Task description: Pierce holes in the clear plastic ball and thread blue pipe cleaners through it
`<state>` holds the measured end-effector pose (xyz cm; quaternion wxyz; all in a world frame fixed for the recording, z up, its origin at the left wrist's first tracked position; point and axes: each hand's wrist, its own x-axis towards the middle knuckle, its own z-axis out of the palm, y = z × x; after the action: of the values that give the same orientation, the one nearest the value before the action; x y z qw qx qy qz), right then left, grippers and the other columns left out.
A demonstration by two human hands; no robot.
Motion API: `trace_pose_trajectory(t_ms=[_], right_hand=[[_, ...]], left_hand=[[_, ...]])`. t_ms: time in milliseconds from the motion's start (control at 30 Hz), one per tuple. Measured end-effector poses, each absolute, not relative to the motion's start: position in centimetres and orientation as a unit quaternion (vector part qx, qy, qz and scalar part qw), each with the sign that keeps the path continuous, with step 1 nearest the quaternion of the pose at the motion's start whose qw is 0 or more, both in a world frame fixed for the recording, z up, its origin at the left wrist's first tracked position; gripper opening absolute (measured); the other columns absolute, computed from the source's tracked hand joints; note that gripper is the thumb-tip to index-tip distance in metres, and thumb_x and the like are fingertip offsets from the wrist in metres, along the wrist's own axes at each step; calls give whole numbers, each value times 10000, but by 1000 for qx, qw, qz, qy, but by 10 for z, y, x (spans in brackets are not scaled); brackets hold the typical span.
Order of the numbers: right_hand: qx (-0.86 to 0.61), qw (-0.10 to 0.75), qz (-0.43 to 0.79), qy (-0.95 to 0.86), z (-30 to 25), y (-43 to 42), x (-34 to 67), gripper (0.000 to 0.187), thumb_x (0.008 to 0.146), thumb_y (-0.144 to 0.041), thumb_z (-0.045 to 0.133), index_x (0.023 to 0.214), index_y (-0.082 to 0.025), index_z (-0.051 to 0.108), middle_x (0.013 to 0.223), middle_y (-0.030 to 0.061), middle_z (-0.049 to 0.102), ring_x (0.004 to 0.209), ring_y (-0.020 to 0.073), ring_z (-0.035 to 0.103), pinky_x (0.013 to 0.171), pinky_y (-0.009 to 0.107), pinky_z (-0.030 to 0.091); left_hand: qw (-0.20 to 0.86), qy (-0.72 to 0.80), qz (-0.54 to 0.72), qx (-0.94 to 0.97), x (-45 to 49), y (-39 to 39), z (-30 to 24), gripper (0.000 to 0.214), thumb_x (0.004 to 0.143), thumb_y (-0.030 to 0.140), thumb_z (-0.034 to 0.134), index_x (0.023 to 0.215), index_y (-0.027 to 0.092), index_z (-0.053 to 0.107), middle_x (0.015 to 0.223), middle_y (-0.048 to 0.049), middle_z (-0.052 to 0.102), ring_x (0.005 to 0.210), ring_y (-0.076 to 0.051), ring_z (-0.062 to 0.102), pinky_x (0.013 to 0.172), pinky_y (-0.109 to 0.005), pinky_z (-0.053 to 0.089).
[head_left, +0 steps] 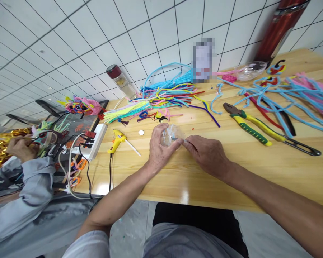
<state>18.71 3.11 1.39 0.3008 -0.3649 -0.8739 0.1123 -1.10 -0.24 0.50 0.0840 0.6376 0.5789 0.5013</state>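
Observation:
My left hand (159, 152) is curled around a clear, rounded plastic piece (179, 129) with whitish and pale blue marks on it, just above the table. Fingers of my right hand (208, 154) are pinched on a thin grey pointed tool (174, 138). Its tip reaches over the plastic piece by my left thumb; most of the tool is hidden in the hand, so its kind does not show. Left of my hands lie a yellow hot glue gun (116, 140) with a white glue stick (133, 147) and a small white piece (141, 132).
Behind my hands lie bundled pipe cleaners (172, 93). Pliers (247, 122) and a slotted-handled tool (303, 146) lie to the right. A glass bottle (121, 81) leans at the wall. Cords run from a power strip (97, 141); a co-worker's hand (23, 148) is at far left.

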Motion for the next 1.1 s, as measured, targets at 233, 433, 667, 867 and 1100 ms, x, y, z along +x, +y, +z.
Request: trace_pose_trajectory(t_ms=[233,433,667,867,1100], right_hand=[[-376,309,156,-859,13,28,183,521,1116,-483,318,860,-189,662,771,57,723,659,158,618,606,297,296],[-388,300,168,-855,16,26,181,536,1121,-494,293,861,-188,650,760,53,715,653,159,625,603,294,293],[-367,273,128,-880,19,34,190,530,1113,-490,308,840,-193,651,745,56,706,620,155,583,585,299,243],[-353,263,112,-891,19,36,191,520,1112,-476,315,836,-191,651,742,56,702,624,159,581,582,307,224],[-362,279,114,-882,16,32,188,509,1119,-449,308,853,-185,652,762,60,705,647,160,602,593,302,259]], left_hand=[[87,579,512,629,-10,-3,5,564,835,511,814,1270,238,583,1322,-108,635,1328,-279,598,1162,-511,469],[91,587,514,619,-8,-3,5,554,840,499,808,1271,235,583,1326,-111,632,1339,-282,588,1170,-509,452],[110,607,489,616,-13,0,5,682,775,589,831,1293,235,566,1313,-107,633,1292,-285,613,1133,-476,478],[114,592,487,631,-16,0,4,682,782,600,823,1301,238,568,1332,-115,631,1318,-293,603,1135,-483,479],[101,573,510,633,-13,1,3,595,810,559,817,1258,237,594,1311,-109,649,1315,-284,614,1160,-506,467]])
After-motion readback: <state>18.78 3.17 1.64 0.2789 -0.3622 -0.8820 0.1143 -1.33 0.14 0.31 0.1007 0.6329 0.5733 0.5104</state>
